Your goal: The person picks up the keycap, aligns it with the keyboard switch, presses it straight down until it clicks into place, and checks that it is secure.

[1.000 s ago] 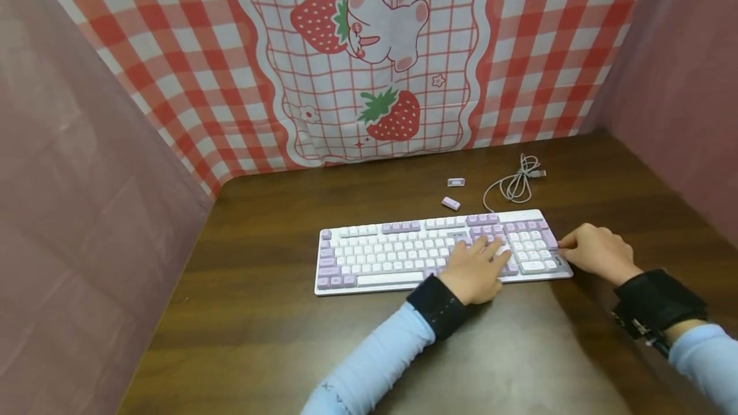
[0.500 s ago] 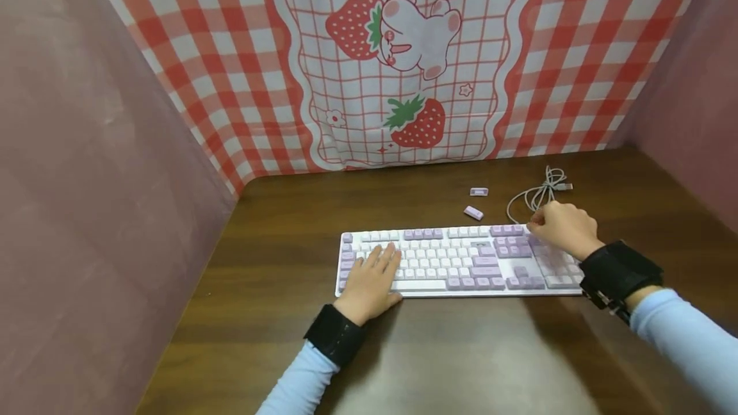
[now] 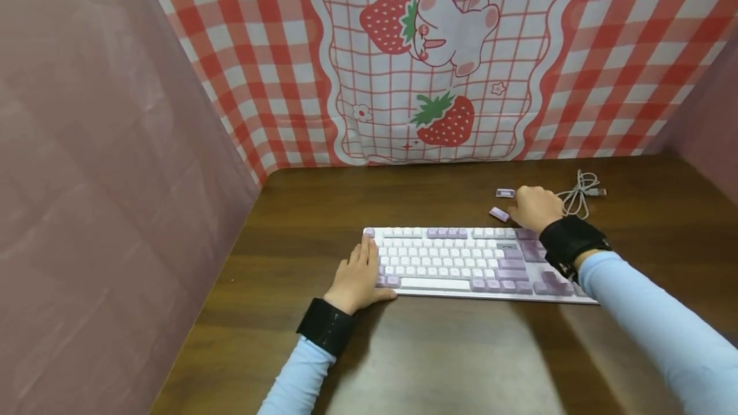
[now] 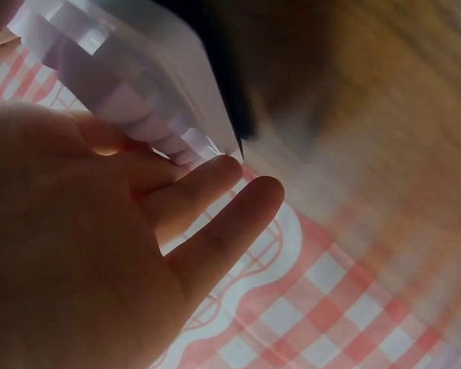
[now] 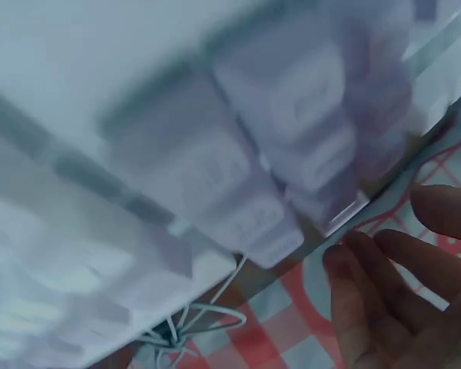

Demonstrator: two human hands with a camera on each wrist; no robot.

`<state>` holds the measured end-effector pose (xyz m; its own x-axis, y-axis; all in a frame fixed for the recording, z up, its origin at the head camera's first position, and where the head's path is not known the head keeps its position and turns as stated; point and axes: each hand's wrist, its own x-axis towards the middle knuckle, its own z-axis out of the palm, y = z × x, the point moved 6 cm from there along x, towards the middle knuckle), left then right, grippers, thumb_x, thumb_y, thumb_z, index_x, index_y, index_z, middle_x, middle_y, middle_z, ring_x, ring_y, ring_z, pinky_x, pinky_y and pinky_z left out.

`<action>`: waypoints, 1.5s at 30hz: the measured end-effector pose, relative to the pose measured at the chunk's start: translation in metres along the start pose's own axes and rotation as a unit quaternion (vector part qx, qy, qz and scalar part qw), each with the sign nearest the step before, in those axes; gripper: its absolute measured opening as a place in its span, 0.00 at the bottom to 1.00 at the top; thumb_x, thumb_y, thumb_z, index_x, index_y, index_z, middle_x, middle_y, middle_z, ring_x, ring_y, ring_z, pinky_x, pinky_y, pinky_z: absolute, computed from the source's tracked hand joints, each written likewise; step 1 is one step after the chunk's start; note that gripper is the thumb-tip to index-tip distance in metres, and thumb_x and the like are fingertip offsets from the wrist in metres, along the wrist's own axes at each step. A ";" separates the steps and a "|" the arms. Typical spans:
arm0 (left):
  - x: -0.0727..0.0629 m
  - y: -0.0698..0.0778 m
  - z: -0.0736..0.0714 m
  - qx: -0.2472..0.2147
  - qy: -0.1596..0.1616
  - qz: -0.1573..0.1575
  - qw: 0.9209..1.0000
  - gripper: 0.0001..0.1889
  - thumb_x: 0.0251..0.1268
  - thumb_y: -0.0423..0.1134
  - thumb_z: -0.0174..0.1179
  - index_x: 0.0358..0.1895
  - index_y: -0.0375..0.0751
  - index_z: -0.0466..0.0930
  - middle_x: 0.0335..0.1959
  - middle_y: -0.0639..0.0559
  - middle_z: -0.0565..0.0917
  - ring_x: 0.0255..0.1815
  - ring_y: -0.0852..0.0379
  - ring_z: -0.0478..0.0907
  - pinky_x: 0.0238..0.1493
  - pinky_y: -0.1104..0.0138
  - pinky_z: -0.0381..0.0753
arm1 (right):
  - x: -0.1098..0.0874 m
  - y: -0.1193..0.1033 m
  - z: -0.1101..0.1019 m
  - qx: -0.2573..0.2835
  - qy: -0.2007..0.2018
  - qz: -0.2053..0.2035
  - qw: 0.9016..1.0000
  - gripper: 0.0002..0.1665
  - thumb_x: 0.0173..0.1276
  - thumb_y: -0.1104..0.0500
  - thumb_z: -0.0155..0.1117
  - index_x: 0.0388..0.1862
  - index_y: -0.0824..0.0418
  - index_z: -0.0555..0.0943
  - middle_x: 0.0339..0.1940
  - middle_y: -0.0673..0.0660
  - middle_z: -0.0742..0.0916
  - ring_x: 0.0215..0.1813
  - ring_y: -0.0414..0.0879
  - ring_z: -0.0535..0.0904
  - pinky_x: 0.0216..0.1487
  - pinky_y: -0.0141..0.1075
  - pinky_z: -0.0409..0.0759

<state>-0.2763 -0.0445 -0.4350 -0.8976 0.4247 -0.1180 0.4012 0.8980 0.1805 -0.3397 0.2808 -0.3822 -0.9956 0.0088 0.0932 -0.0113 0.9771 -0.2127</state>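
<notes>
A white and lilac keyboard [image 3: 435, 262] lies flat on the wooden table. My left hand [image 3: 354, 278] rests at its left end, fingers straight over the edge keys and thumb along the front edge. In the left wrist view, two fingers [image 4: 229, 219] extend past the keyboard's side. My right hand [image 3: 536, 209] is behind the keyboard's back edge, close beside a loose lilac keycap [image 3: 499, 214]. In the right wrist view its fingers [image 5: 349, 307] are loosely bent, thumb apart, with nothing visible between them. A second lilac keycap [image 3: 505, 193] lies just behind, hollow side showing.
A bundled grey USB cable [image 3: 579, 194] lies on the table to the right of my right hand. Behind the table [image 3: 323, 203] hangs a red checked cloth [image 3: 265, 82] with strawberries. A plain pinkish curtain [image 3: 104, 165] borders the left side.
My left hand has gone from the keyboard's right half to its left end. My right hand has moved from the right end, across the number pad, to beside the loose keycaps. The view has shifted left.
</notes>
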 end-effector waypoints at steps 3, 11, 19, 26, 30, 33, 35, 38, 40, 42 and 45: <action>0.002 0.002 0.001 0.001 -0.006 -0.003 1.000 0.54 0.49 0.62 0.63 0.71 0.30 0.48 0.75 0.36 0.47 0.73 0.43 0.53 0.63 0.49 0.66 | 0.012 0.002 0.003 -0.022 -0.013 -0.013 1.000 0.13 0.59 0.59 0.55 0.23 0.69 0.77 0.33 0.74 0.82 0.35 0.70 0.78 0.29 0.59 0.74; -0.002 0.004 -0.005 0.012 0.006 -0.003 1.000 0.54 0.49 0.61 0.64 0.71 0.29 0.48 0.74 0.35 0.50 0.72 0.44 0.57 0.62 0.51 0.67 | 0.028 0.010 0.022 -0.070 -0.081 -0.033 0.994 0.31 0.57 0.63 0.58 0.58 0.78 0.67 0.57 0.78 0.73 0.56 0.73 0.70 0.48 0.64 0.72; 0.000 -0.001 -0.003 0.011 0.000 -0.020 1.000 0.55 0.48 0.62 0.64 0.71 0.30 0.48 0.74 0.36 0.50 0.72 0.44 0.56 0.65 0.50 0.64 | 0.034 0.001 0.033 -0.086 -0.070 -0.049 0.993 0.31 0.54 0.64 0.59 0.56 0.76 0.69 0.54 0.76 0.76 0.55 0.72 0.71 0.44 0.64 0.74; -0.001 -0.002 -0.003 0.011 -0.001 -0.023 1.000 0.56 0.47 0.63 0.64 0.71 0.30 0.48 0.74 0.36 0.49 0.72 0.43 0.56 0.65 0.49 0.64 | 0.033 -0.006 0.028 -0.088 0.017 -0.070 0.994 0.17 0.52 0.61 0.64 0.37 0.74 0.80 0.35 0.72 0.81 0.38 0.69 0.78 0.30 0.60 0.76; -0.002 0.000 -0.004 0.011 0.003 -0.018 1.000 0.55 0.47 0.62 0.64 0.71 0.30 0.49 0.74 0.35 0.49 0.72 0.42 0.57 0.64 0.49 0.65 | 0.033 -0.008 0.027 -0.083 0.045 -0.074 0.993 0.10 0.49 0.65 0.64 0.30 0.72 0.81 0.32 0.71 0.83 0.34 0.69 0.79 0.26 0.60 0.75; -0.001 0.000 -0.004 0.015 0.004 -0.016 1.000 0.55 0.47 0.62 0.64 0.71 0.30 0.49 0.74 0.35 0.50 0.71 0.41 0.58 0.64 0.49 0.65 | 0.034 -0.009 0.026 -0.082 0.052 -0.076 0.992 0.08 0.47 0.66 0.65 0.26 0.70 0.80 0.30 0.71 0.83 0.31 0.69 0.79 0.25 0.60 0.75; 0.000 0.000 -0.003 0.018 0.004 -0.016 1.000 0.55 0.47 0.63 0.64 0.71 0.30 0.49 0.74 0.36 0.50 0.71 0.42 0.58 0.64 0.49 0.65 | 0.035 -0.009 0.027 -0.082 0.049 -0.073 0.993 0.08 0.47 0.66 0.66 0.26 0.70 0.80 0.30 0.71 0.83 0.30 0.69 0.79 0.24 0.59 0.75; -0.001 0.000 -0.004 0.019 0.003 -0.019 1.000 0.55 0.47 0.63 0.64 0.71 0.30 0.49 0.74 0.36 0.50 0.71 0.42 0.58 0.64 0.49 0.65 | 0.036 -0.009 0.028 -0.080 0.038 -0.068 0.994 0.07 0.48 0.65 0.66 0.26 0.69 0.79 0.31 0.71 0.83 0.31 0.69 0.79 0.24 0.59 0.75; -0.001 0.000 -0.004 0.019 0.002 -0.020 1.000 0.56 0.47 0.63 0.64 0.71 0.30 0.49 0.74 0.36 0.50 0.71 0.42 0.58 0.64 0.49 0.65 | 0.036 -0.009 0.028 -0.073 0.032 -0.063 0.995 0.07 0.49 0.65 0.65 0.24 0.69 0.79 0.30 0.72 0.83 0.30 0.69 0.79 0.25 0.59 0.75; -0.001 0.000 -0.004 0.019 0.002 -0.021 1.000 0.56 0.46 0.63 0.64 0.71 0.30 0.49 0.74 0.36 0.50 0.71 0.42 0.58 0.64 0.49 0.65 | 0.036 -0.008 0.028 -0.064 0.031 -0.059 0.996 0.06 0.50 0.65 0.65 0.22 0.69 0.78 0.29 0.73 0.83 0.30 0.69 0.79 0.25 0.59 0.75; -0.001 0.001 -0.004 0.019 0.004 -0.020 1.000 0.56 0.46 0.63 0.64 0.71 0.30 0.50 0.74 0.36 0.50 0.71 0.42 0.58 0.64 0.50 0.66 | 0.036 -0.007 0.027 -0.050 0.037 -0.055 0.997 0.06 0.50 0.66 0.64 0.21 0.70 0.78 0.29 0.73 0.82 0.30 0.70 0.79 0.26 0.59 0.75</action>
<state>-0.2756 -0.0451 -0.4303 -0.9143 0.3880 -0.1163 0.3719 0.9179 0.1384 -0.3779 0.2684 -0.4038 -0.9794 -0.0866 0.1826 -0.1061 0.9894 -0.0994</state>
